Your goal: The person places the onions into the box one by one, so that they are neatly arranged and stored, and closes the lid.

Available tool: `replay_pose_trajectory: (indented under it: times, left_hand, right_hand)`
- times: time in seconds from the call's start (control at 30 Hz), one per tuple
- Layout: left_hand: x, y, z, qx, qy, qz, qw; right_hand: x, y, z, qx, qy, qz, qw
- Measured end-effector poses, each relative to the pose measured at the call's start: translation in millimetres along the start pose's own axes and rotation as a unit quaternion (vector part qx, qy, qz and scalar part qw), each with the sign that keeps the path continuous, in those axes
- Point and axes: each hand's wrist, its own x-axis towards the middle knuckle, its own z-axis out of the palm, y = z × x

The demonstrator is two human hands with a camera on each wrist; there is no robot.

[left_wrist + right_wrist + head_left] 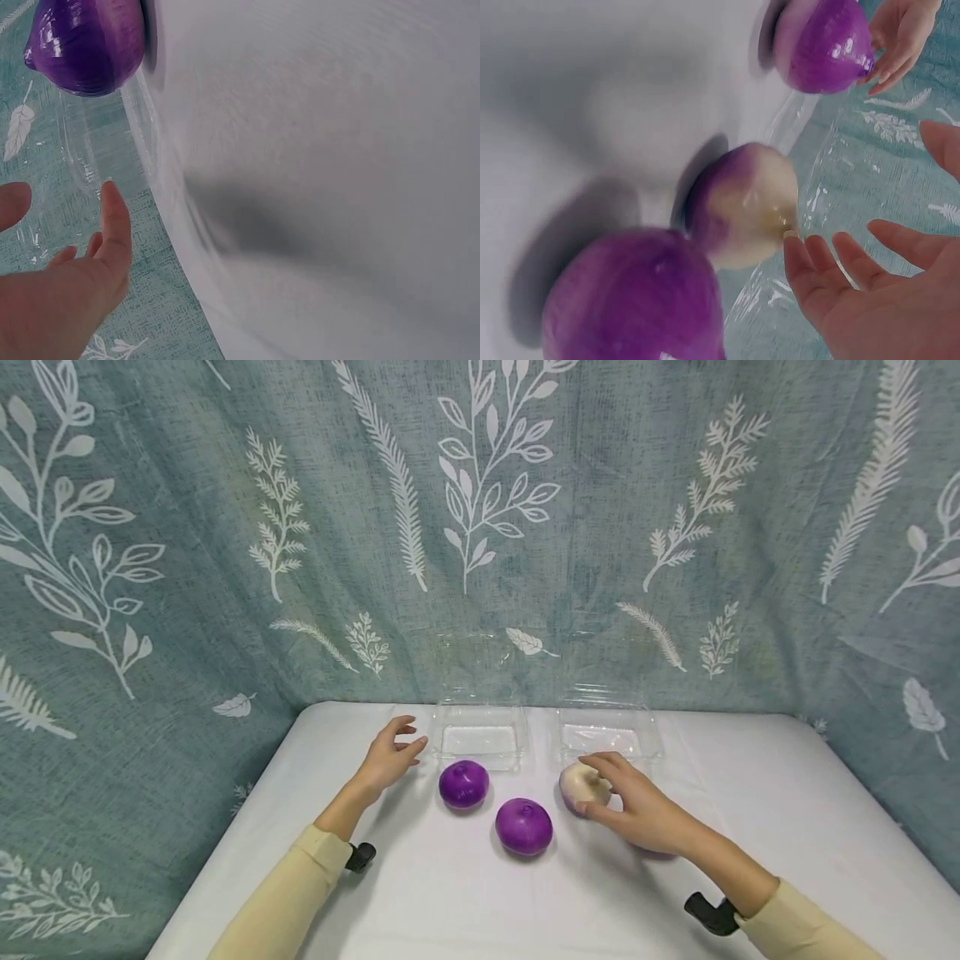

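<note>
Hovering at a round, glossy white-and-purple turnip (pixel 578 790) near a clear plastic box (pixel 607 737), the right hand (pixel 643 810) is holding its fingers wide; a glancing fingertip could be rolling it away. The left hand (pixel 388 758) is hanging, fingers apart.

You've got a lane between the left box (pixel 480 741) and the right box (pixel 600 741), but the middle onion (pixel 523 827) sits right in front of it. The left onion (pixel 463 784) crowds the left box's front, the pale onion (pixel 581 789) the right's. Upright lids (pixel 476 664) block both backs. Your left hand (pixel 388 760) has room on its outer side; another onion (pixel 634 300) sits below your right palm (pixel 648 814).
</note>
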Motion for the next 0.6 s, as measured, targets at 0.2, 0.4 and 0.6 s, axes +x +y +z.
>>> replay_pose_trajectory:
  times: [0.2,0.4,0.6]
  left_hand:
    - [6.6,-2.7,5.7,-0.034,-0.007,-0.021,0.9992]
    - [13.2,-6.7,12.5,-0.078,-0.002,-0.037,0.9963]
    - [16.9,-9.6,17.0,-0.109,0.008,-0.052,0.9926]
  right_hand:
    - [4.7,-2.2,10.0,0.035,-0.031,0.009,0.999]
    - [8.8,-4.5,21.4,0.055,-0.045,0.009,0.997]
    - [13.8,-9.3,34.4,0.055,-0.066,-0.009,0.996]
